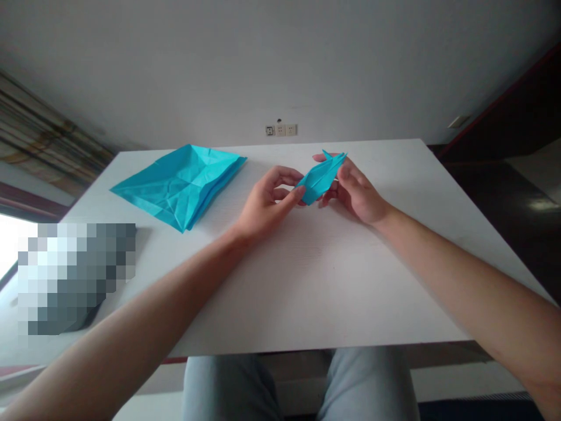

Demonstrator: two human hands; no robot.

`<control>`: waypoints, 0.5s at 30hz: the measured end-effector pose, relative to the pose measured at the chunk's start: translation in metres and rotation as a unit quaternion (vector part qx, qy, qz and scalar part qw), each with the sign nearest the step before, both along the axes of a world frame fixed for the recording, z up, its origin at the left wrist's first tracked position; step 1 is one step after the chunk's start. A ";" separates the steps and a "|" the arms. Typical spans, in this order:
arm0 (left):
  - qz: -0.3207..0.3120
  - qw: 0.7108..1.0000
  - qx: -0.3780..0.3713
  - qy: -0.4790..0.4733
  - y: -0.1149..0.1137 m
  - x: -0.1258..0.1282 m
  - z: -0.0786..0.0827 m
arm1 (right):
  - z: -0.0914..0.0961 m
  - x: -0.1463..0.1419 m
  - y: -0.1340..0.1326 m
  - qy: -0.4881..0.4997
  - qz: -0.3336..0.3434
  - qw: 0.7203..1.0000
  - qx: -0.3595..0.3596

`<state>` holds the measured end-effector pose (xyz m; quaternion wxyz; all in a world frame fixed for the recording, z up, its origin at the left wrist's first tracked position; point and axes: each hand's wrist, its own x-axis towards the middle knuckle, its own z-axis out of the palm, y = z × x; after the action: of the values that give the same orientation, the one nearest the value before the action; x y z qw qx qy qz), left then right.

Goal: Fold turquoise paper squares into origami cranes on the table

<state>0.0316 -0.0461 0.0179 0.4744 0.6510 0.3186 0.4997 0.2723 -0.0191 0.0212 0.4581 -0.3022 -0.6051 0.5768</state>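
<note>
White rectangular table [307,292], grey wall [280,64] beyond. Small turquoise folded-paper piece [319,180] is over table's far middle: left thumb and fingers of left hand [268,202] pinch its near-left end, right hand [362,197] grips its pointed far-right end. Risk: uneven pull could tear creases.

tbh pretty plain getup from where I'm standing: pale blue-grey trousers [223,389], denim-ish afaict, lighter on the outside of the legs n darker toward the inside. Forearms [175,305] are bare n kinda slim, narrowing to the wrists [243,233], w/ left hand [269,204] n right hand [362,196] bare too, slender fingers [287,172] etc.
</note>
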 end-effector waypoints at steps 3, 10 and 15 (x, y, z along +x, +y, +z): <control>0.010 1.000 0.010 -0.001 0.002 -0.001 -0.002 | 0.001 0.000 0.003 0.018 0.001 1.000 -0.013; 0.020 1.000 0.004 0.010 0.002 -0.001 0.000 | -0.006 0.002 0.004 -0.015 -0.023 1.000 0.014; 0.040 0.998 -0.036 0.023 0.000 0.000 0.000 | -0.006 0.002 0.003 -0.020 -0.026 0.999 0.028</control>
<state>0.0311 -0.0458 0.0180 0.4698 0.6312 0.3731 0.4916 0.2743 -0.0160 0.0152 0.4685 -0.3163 -0.6224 0.5414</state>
